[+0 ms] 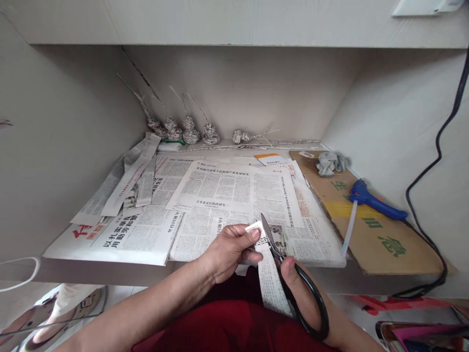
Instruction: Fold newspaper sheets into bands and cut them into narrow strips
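My left hand (234, 247) pinches the upper end of a newspaper strip (270, 281), which hangs down in front of me past the table's front edge. In my right hand (302, 293) is a pair of scissors (320, 310) with black handles, my fingers in the loops. The blades point up and away from me and lie along the strip's right side, close to the left fingertips. Whether the blades are cutting the paper I cannot tell. Under and beyond the hands are spread newspaper sheets (227, 190).
Several woven paper gourds (190, 131) stand along the back wall, near thin paper rods (264, 145). Cut newspaper strips (128, 181) lie at left. On the right, a cardboard sheet (351, 244) bears a blue glue gun (377, 203) with a black cord and crumpled paper (330, 164).
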Motion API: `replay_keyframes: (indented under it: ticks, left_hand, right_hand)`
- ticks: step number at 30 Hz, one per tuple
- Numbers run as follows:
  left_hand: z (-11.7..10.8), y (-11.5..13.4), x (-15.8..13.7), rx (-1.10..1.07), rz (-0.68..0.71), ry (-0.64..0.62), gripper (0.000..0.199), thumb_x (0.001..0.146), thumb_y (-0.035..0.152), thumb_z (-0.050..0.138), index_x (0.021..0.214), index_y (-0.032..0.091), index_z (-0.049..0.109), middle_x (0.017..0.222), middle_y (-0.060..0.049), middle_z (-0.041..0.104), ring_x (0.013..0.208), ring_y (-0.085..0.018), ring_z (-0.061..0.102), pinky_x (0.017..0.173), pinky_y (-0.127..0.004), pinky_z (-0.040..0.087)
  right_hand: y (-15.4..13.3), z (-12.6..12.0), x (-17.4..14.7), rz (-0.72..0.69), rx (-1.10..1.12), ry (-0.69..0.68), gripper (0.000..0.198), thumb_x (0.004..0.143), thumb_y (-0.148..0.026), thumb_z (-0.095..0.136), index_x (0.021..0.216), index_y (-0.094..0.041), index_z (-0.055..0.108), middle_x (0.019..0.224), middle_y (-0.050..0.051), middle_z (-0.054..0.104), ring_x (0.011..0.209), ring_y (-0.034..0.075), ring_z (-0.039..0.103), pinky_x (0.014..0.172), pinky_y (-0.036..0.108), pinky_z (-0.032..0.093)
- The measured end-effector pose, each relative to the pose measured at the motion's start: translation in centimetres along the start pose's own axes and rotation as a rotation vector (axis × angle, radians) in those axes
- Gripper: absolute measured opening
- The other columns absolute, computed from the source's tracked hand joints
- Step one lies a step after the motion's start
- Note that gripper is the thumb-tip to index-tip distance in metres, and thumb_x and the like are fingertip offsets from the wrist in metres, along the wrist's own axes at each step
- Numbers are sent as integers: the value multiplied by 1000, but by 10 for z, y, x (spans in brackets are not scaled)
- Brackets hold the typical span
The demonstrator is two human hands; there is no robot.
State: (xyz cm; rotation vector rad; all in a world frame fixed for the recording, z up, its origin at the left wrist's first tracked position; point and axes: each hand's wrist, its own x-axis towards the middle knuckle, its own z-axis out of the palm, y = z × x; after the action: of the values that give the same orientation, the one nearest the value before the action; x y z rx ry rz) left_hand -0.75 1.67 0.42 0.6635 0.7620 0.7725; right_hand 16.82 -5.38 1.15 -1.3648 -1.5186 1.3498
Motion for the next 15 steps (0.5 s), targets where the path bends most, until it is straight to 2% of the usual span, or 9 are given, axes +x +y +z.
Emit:
replay_keyframes:
  ticks: [2, 4, 6, 8, 10, 11, 13, 15]
  left_hand:
    - [0, 1, 0, 8, 14, 15, 36, 69, 42, 89, 80, 11, 75, 73, -4, 72, 50, -5, 63, 51, -12, 53]
    - [0, 4, 1, 12, 57, 41, 36, 70, 43, 88, 82, 11, 73, 71, -2, 71, 48, -5, 62, 49, -13, 52]
    - [-1, 11, -1, 8, 128, 77, 39, 71, 46, 87, 85, 13, 70, 73, -1, 71, 52, -8, 65, 45, -13, 52]
    - [-7, 26, -8, 19, 221, 120, 43, 73, 52, 83, 87, 17, 63, 76, 0, 72, 58, -13, 71, 42, -14, 51]
    - [-21, 48, -22, 102, 304, 152, 42, 79, 56, 76, 87, 20, 55, 75, 0, 72, 56, -16, 72, 40, -17, 51]
    - [-30, 62, -32, 191, 328, 160, 41, 83, 57, 72, 86, 20, 53, 72, 0, 72, 49, -15, 69, 36, -17, 48]
    - [-51, 95, -60, 438, 299, 160, 39, 87, 56, 68, 87, 19, 54, 71, -2, 72, 45, -14, 66, 33, -17, 46]
    - [-71, 134, -93, 664, 261, 233, 40, 85, 56, 69, 85, 18, 57, 70, -3, 72, 41, -11, 62, 32, -16, 45]
  right_hand:
    - [-4, 2, 2, 47, 57, -29, 58, 88, -80, 41, 78, -25, 55, 60, 0, 55, 59, 20, 57, 60, 34, 52]
    - [-5, 2, 3, 83, 196, -71, 61, 83, -85, 43, 74, -25, 47, 49, -6, 42, 40, 12, 42, 41, 27, 40]
    - [-3, -2, 5, 71, 294, -91, 63, 82, -87, 43, 74, -24, 46, 50, -9, 40, 36, 8, 36, 37, 23, 34]
    - [1, -11, 8, 25, 275, -90, 62, 84, -84, 44, 77, -22, 49, 55, -7, 46, 40, 8, 43, 40, 22, 37]
    - [6, -21, 12, 0, 201, -65, 58, 88, -79, 45, 78, -22, 52, 57, -5, 50, 43, 10, 48, 43, 23, 40]
    - [8, -26, 14, 3, 167, -43, 57, 88, -77, 46, 77, -22, 53, 57, -4, 51, 44, 11, 49, 44, 24, 41]
    - [14, -36, 18, 43, 117, 35, 55, 87, -76, 49, 73, -23, 55, 55, -3, 51, 42, 13, 50, 43, 27, 42]
    - [22, -45, 22, 75, 69, 124, 51, 85, -73, 52, 70, -25, 58, 53, -2, 52, 43, 16, 51, 44, 30, 43]
